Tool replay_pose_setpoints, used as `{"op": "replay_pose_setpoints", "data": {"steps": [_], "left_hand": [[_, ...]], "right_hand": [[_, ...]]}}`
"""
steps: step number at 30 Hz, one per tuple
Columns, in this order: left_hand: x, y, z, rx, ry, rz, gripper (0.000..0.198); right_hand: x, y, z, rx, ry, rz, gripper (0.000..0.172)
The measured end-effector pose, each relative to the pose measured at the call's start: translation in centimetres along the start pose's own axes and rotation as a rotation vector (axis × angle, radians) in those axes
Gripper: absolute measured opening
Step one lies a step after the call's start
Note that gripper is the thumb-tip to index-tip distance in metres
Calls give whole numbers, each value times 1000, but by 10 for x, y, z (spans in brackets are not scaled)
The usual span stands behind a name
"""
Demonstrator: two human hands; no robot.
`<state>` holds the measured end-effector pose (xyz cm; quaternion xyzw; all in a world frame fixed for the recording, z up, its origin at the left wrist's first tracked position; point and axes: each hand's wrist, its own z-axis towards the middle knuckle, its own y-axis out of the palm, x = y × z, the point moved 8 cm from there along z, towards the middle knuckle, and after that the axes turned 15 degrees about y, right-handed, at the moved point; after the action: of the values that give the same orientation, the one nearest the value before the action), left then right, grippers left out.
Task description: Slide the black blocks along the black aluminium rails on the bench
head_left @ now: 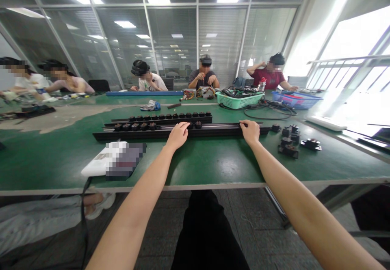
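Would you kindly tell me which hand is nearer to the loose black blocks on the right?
The right hand is nearer, resting on the black rail just left of the blocks. The left hand is farther, on the same rail.

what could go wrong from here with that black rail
The long black rail under the left hand and right hand lies very close to a second rail, so shifting it might knock the two together and jostle the black blocks along them. Its right end also sits near loose black fittings, which could get pushed out of place.
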<state>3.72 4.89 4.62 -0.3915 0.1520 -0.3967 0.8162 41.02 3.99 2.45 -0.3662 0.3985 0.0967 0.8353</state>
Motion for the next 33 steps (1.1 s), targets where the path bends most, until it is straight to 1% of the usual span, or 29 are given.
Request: {"op": "replay_pose_setpoints", "data": {"steps": [11,23,33], "left_hand": [[1,0,0,-13,-3,1,45],[1,0,0,-10,4,7,45],[0,1,0,-8,5,5,45]], "right_hand": [[1,0,4,13,-15,-58,38],[1,-1,3,9,-9,-55,37],[3,-5,3,34,15,-38,37]]}}
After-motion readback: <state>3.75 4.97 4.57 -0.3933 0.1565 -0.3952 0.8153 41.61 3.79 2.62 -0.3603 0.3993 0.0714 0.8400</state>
